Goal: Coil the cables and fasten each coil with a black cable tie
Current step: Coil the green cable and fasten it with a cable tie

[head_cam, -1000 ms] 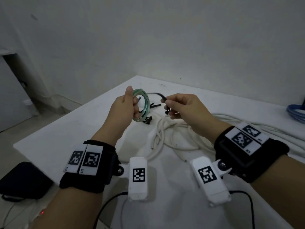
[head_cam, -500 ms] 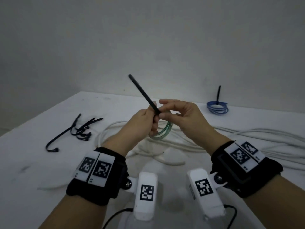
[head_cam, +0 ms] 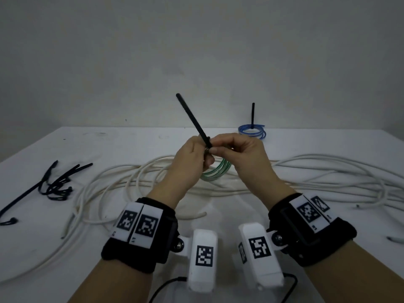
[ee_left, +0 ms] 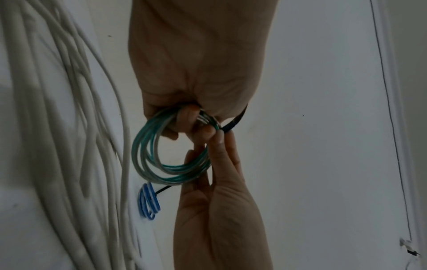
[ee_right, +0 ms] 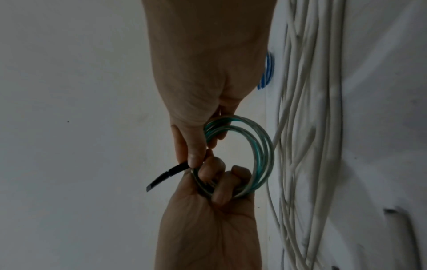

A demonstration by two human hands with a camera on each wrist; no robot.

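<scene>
Head view alone shows spare ties (head_cam: pixel 54 186); wrists show green coil (ee_left: pixel 166 155).

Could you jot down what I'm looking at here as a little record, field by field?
Setting: white table against a plain wall
In hand: green cable coil, held above the table
Left hand: grips the coil
Right hand: pinches the black cable tie at the coil
Finished: blue coil, its tie's tail sticking up
Waiting: loose white cable; spare ties
</scene>
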